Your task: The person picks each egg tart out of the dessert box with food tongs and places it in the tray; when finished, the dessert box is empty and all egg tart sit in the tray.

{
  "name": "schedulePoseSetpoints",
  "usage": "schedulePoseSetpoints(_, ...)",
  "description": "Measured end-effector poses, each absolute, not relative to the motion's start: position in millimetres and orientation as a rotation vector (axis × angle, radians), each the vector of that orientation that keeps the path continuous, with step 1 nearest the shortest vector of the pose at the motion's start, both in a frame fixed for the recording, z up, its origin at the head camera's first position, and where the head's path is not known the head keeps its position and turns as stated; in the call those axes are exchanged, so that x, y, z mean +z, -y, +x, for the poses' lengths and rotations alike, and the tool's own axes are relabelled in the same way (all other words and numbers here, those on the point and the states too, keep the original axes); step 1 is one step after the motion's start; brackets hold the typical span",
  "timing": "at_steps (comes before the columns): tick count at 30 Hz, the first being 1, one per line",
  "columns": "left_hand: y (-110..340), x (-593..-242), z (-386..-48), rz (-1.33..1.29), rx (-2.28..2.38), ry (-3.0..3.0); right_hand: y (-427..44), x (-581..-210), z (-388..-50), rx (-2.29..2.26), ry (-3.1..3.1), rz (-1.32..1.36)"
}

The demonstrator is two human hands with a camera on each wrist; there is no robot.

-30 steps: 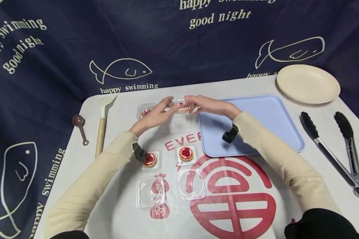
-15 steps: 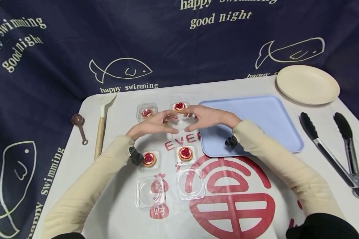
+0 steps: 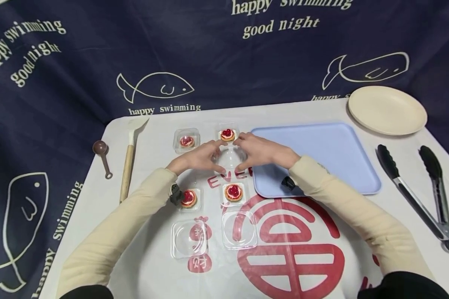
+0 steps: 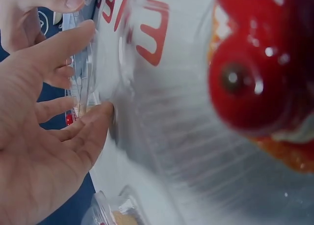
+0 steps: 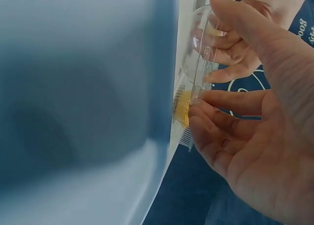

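Note:
A clear plastic box with a red-topped tart [image 3: 227, 134] stands open at the back middle, its lid [image 3: 230, 157] folded toward me, hollow side up. From the left, my left hand [image 3: 202, 158] holds the lid's rim, with thumb and fingers spread along the side. My right hand [image 3: 263, 151] grips the opposite side; in the right wrist view its thumb and fingertips meet the lid's rim [image 5: 200, 68]. A lidded box with a tart [image 3: 187, 141] sits to the left. Nearer me are two open boxes with tarts [image 3: 233, 192] [image 3: 188, 198], their clear lids [image 3: 239, 230] [image 3: 188, 238] lying flat.
A blue tray [image 3: 318, 166] lies right of the boxes, under my right forearm. Farther right are a cream plate [image 3: 387, 110] and black-tipped tongs [image 3: 420, 195]. At left lie a wooden-handled spatula [image 3: 127, 166] and a brown measuring spoon [image 3: 101, 149].
Both hands have come toward me from the back middle box. Its lid has swung open and down toward me, uncovering the tart.

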State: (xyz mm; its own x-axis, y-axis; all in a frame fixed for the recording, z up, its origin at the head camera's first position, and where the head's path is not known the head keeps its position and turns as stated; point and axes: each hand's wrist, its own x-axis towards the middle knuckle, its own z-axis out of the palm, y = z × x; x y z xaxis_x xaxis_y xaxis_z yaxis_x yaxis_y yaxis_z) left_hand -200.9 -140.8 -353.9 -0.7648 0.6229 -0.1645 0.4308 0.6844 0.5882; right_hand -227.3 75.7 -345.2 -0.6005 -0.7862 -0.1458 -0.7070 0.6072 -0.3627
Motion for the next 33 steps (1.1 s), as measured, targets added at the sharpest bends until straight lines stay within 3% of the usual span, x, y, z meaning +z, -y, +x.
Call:
schedulePoseSetpoints(11,145.0,-344.4,-196.1,0.731,0.732,-2.496,-78.8,-344.6,-222.7,-0.360,-2.591,-1.191)
schedulePoseSetpoints(18,178.3,-337.6,-198.2,0.646,1.102,-2.604,-82.1,-342.3,-222.7,-0.437,-2.598,-1.160)
schedulePoseSetpoints(28,239.3,-371.3,-212.5,0.058,1.469,-2.612,-79.3,-334.2,-228.5,-0.647,-2.600,-1.175)
schedulePoseSetpoints(33,247.0,-386.0,-215.3,-0.013,1.397,-2.530,-64.6,-324.6,-233.6,-0.697,-2.572,-1.222)
